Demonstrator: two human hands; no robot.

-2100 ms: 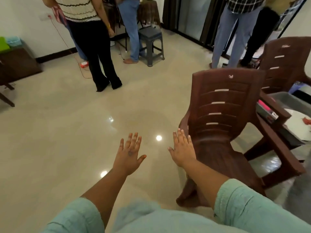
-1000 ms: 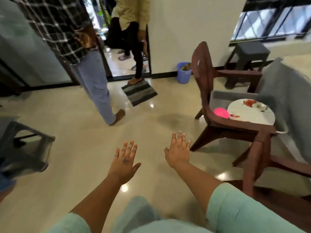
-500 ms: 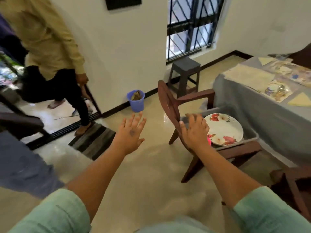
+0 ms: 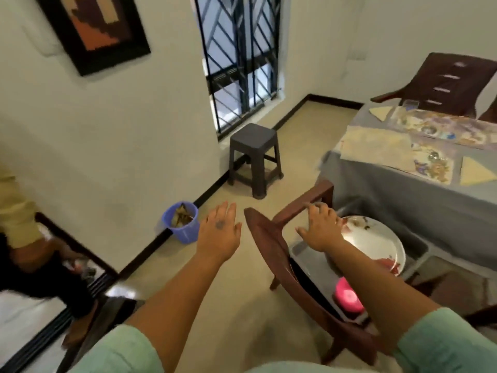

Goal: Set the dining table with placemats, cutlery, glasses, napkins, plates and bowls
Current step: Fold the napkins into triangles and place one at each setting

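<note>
Mats (image 4: 376, 149) and napkins (image 4: 474, 172) lie upper right; I judge plates (image 4: 376, 243) remain. My right hand (image 4: 321, 228) and left hand (image 4: 219, 235) are spread, holding nothing.

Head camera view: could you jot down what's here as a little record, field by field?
Left hand: open left hand, fingers spread above the floor, holding nothing
Right hand: right hand reaching over the plate, holding nothing
Plate: round white floral plate in a grey plastic tub
Tub location: on the seat of a brown plastic armchair
Table: grey-clothed dining table, with placemats and triangular napkins
</note>
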